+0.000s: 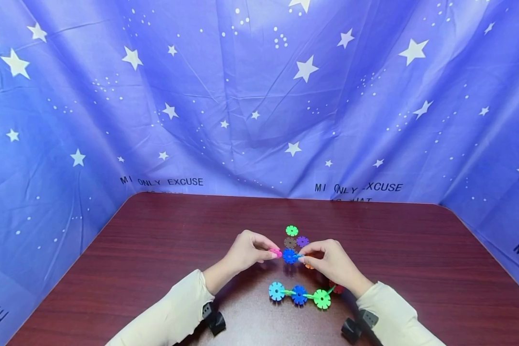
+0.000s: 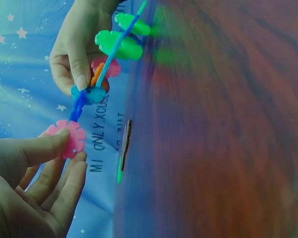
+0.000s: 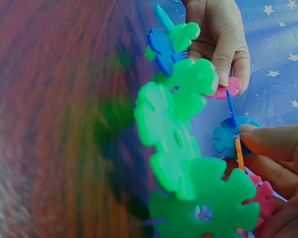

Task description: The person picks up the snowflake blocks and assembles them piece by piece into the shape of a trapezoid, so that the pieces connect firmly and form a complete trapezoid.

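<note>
My left hand (image 1: 247,251) pinches a pink notched disc (image 2: 69,139) between thumb and fingers. Across from it, my right hand (image 1: 331,262) grips a light blue disc (image 3: 233,136) with thumb and fingertips. Between the hands, a dark blue disc (image 1: 290,256) is joined to the light blue one. Its far edge meets the pink disc; whether the slots are engaged I cannot tell. From the light blue disc the chain runs on through an orange disc (image 3: 239,153) and a reddish-pink disc (image 3: 262,198), then curves round to green discs (image 1: 322,299) nearer me.
Loose green (image 1: 291,230), brown (image 1: 290,242) and purple (image 1: 302,241) discs lie on the dark red table (image 1: 155,269) beyond the hands. The chain's other end, a light blue disc (image 1: 276,291), lies in front. A starry blue curtain (image 1: 242,96) hangs behind the table.
</note>
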A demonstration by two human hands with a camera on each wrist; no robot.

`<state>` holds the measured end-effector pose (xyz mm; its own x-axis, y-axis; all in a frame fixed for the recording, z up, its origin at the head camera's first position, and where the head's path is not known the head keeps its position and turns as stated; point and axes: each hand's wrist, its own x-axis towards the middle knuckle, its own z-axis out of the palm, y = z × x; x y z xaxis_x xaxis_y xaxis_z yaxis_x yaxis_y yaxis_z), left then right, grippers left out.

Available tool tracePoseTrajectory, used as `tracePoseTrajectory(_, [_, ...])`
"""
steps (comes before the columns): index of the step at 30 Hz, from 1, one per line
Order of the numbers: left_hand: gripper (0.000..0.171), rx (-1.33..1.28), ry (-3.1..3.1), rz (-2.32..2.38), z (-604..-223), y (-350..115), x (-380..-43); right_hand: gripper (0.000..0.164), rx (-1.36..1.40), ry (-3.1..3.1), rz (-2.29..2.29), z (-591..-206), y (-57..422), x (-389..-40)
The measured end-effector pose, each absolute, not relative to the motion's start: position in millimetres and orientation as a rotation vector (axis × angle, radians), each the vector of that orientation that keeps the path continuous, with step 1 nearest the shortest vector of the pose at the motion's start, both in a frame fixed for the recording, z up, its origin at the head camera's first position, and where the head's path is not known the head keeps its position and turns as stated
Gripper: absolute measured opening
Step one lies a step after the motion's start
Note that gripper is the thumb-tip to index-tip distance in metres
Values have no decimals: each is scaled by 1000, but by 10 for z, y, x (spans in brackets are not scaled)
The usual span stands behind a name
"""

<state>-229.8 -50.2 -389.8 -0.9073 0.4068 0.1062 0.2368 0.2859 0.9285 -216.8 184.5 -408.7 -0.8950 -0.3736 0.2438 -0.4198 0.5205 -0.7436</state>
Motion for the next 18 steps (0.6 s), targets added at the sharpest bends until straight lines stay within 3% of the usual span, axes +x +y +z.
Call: tracePoseTrajectory(18, [9, 640, 2455, 1691, -4066, -476, -2383, 5, 692, -2656, 1404, -4125, 1818, -2157])
